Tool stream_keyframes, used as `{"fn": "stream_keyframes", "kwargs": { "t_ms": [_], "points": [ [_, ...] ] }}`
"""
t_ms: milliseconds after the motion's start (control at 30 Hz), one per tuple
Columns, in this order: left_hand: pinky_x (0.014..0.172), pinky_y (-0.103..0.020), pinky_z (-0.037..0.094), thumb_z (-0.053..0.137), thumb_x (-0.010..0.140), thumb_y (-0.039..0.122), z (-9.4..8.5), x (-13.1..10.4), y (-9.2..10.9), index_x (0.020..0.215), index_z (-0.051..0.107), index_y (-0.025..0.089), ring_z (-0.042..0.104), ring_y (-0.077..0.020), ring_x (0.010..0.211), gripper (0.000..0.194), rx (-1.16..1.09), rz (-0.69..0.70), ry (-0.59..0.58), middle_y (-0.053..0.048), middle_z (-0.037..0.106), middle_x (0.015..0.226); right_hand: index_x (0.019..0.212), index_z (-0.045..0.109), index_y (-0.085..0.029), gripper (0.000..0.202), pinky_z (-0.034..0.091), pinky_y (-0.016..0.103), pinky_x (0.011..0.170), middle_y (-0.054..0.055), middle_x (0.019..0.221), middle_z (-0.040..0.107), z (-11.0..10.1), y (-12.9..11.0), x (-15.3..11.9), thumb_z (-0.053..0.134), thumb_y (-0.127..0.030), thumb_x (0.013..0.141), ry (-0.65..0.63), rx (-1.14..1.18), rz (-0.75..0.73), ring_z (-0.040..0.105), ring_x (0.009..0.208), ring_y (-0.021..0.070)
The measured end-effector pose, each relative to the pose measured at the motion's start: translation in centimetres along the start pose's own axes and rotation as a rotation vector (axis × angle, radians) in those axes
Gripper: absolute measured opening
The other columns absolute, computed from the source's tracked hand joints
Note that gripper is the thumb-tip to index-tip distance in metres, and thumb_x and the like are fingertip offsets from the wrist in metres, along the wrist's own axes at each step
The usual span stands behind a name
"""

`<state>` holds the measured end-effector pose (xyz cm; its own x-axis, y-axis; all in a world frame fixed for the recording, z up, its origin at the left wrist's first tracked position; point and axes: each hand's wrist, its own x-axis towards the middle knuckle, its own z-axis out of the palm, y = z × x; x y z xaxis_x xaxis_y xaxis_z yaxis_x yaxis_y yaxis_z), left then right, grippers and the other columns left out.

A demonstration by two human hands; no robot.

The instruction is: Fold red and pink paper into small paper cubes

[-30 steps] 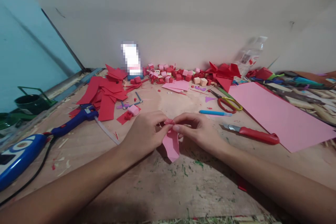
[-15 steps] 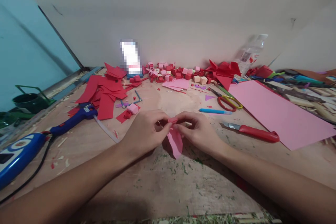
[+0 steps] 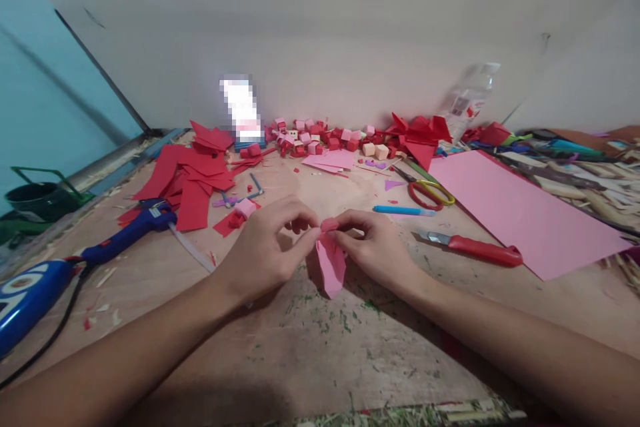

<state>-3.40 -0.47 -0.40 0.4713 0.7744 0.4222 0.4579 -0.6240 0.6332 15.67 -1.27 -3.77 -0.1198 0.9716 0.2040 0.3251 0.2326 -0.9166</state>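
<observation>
Between my two hands, above the middle of the wooden board, is a folded piece of pink paper. Its upper end is creased into a small shape, and a longer flap hangs down toward me. My left hand pinches the upper end from the left with thumb and forefinger. From the right, my right hand grips the same folded part between thumb and fingers. The exact shape of the fold is partly hidden by my fingertips.
A blue glue gun lies left near red paper strips. Small paper cubes line the back beside a phone. Right are scissors, a blue pen, a red-handled knife, a pink sheet and a bottle.
The view has swung slightly to the right, so the things on the board appear further left. Both hands still hold the pink paper, and its upper fold now shows a little more.
</observation>
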Motion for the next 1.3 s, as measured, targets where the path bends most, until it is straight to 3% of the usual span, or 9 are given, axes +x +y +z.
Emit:
{"fn": "stream_keyframes", "kwargs": {
  "t_ms": [100,200,367,600,767,867,1033,1300],
  "points": [
    [0.074,-0.035,0.045,0.051,0.092,0.021,-0.06,-0.35,0.10,0.083,0.068,0.017,0.057,-0.0198,0.082,0.019,0.230,0.247,-0.107,-0.005,0.062,0.088,0.082,0.073,-0.017,0.015,0.052,0.029,0.067,0.005,0.084,0.077,0.10,0.20,0.04,0.060,-0.012,0.081,-0.004,-0.024,0.001,0.068,0.074,0.0182],
    [0.074,-0.039,0.043,0.050,0.091,0.020,0.01,-0.48,-0.05,0.080,0.065,0.017,0.054,-0.0227,0.083,0.018,0.451,0.326,-0.212,-0.008,0.059,0.090,0.079,0.072,-0.017,0.018,0.051,0.029,0.066,0.005,0.080,0.076,0.06,0.33,0.17,0.058,-0.007,0.080,-0.009,-0.069,-0.015,0.067,0.071,0.0174],
    [0.077,-0.042,0.042,0.047,0.092,0.022,0.01,-0.32,-0.05,0.080,0.062,0.017,0.054,-0.0260,0.088,0.020,0.601,0.326,-0.292,-0.011,0.058,0.094,0.078,0.071,-0.017,0.019,0.048,0.026,0.061,0.003,0.073,0.074,-0.05,0.31,0.25,0.057,-0.004,0.079,-0.022,-0.087,-0.020,0.065,0.065,0.0156],
    [0.075,-0.039,0.039,0.049,0.093,0.025,0.15,-0.32,-0.19,0.083,0.064,0.018,0.055,-0.0248,0.087,0.020,0.564,0.309,-0.324,-0.009,0.059,0.093,0.078,0.071,-0.018,0.018,0.051,0.029,0.067,0.005,0.078,0.076,-0.11,0.49,0.38,0.059,-0.005,0.079,-0.039,-0.080,0.000,0.068,0.071,0.0179],
    [0.060,-0.032,0.028,0.049,0.095,0.025,-0.02,-0.35,-0.11,0.078,0.065,0.020,0.055,-0.0171,0.064,0.024,0.480,0.141,-0.465,-0.001,0.065,0.072,0.079,0.071,-0.018,0.012,0.052,0.029,0.066,0.005,0.079,0.076,-0.18,0.61,0.44,0.063,-0.010,0.080,-0.047,-0.054,0.027,0.069,0.071,0.0183],
    [0.057,-0.031,0.025,0.049,0.095,0.026,-0.29,-0.32,-0.07,0.076,0.067,0.020,0.055,-0.0149,0.059,0.027,0.431,0.056,-0.484,-0.001,0.067,0.068,0.077,0.072,-0.018,0.009,0.051,0.028,0.063,0.004,0.077,0.076,-0.21,0.56,0.44,0.065,-0.013,0.080,-0.045,-0.041,0.031,0.069,0.069,0.0175],
    [0.057,-0.031,0.026,0.047,0.097,0.025,-0.52,-0.43,-0.01,0.083,0.067,0.021,0.055,-0.0143,0.059,0.024,0.414,0.159,-0.470,0.001,0.066,0.069,0.076,0.072,-0.019,0.009,0.051,0.029,0.065,0.004,0.079,0.077,-0.26,0.50,0.46,0.066,-0.015,0.081,-0.061,-0.036,0.047,0.069,0.070,0.0184],
    [0.055,-0.035,0.023,0.045,0.098,0.030,-0.07,-0.77,-0.12,0.096,0.063,0.022,0.058,-0.0199,0.061,0.020,0.599,0.304,-0.521,-0.001,0.067,0.072,0.076,0.071,-0.018,0.008,0.051,0.030,0.065,0.005,0.077,0.075,-0.13,0.40,0.40,0.066,-0.017,0.082,-0.080,-0.013,0.070,0.068,0.069,0.0185]
  ]
}}
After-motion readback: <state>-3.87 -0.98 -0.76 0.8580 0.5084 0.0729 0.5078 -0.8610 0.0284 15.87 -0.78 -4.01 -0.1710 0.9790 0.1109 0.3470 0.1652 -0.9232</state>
